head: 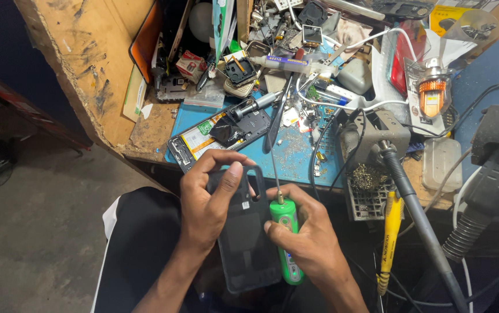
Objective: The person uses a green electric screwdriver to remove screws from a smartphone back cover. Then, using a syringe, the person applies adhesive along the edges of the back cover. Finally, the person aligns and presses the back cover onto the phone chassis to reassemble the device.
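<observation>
Phone back cover (243, 243), dark and held upright over the person's lap, sits pinched in the left hand (209, 203), thumb pressed to its upper face, fingers curled over the top edge. Just beside its right edge, the right hand (307, 232) wraps closed around a green electric screwdriver (286, 240), bit pointing up. Beyond, an opened phone (217, 136) lies near the blue mat's (295, 156) front edge on the cluttered worktop (81, 64); a soldering iron (417, 214) leans at right, leaving little free room.
</observation>
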